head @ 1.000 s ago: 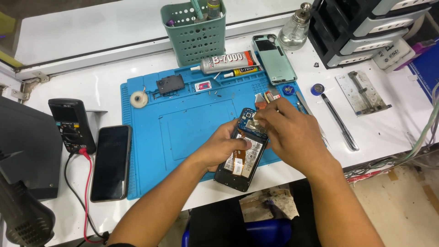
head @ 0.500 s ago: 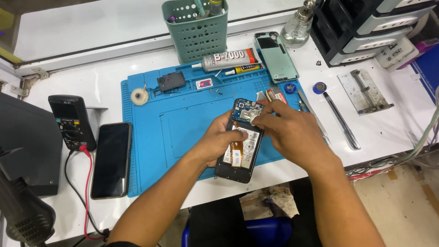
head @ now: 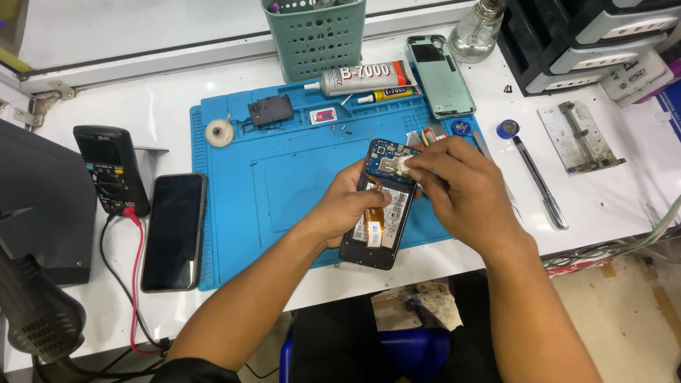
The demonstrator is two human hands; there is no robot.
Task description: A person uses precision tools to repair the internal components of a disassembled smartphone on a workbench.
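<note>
An opened phone (head: pixel 380 225) with its back cover off lies on the blue work mat (head: pixel 284 191), showing its battery and circuit board. My left hand (head: pixel 349 207) grips the phone's left edge. My right hand (head: pixel 461 190) pinches a small white wad (head: pixel 403 166) against the upper part of the board. The phone's right side is partly hidden under my right hand.
On the mat's far edge lie glue tubes (head: pixel 363 76), a small black part (head: pixel 270 110) and a solder wick roll (head: pixel 219 132). A teal back cover (head: pixel 440 76), green basket (head: pixel 316 35), glass bottle (head: pixel 477 32), tweezers (head: pixel 539 186), black phone (head: pixel 174 230) and multimeter (head: pixel 110 169) surround it.
My right hand has moved slightly over the phone's upper board with the white wad. The view has shifted a little; my left hand keeps its hold.
</note>
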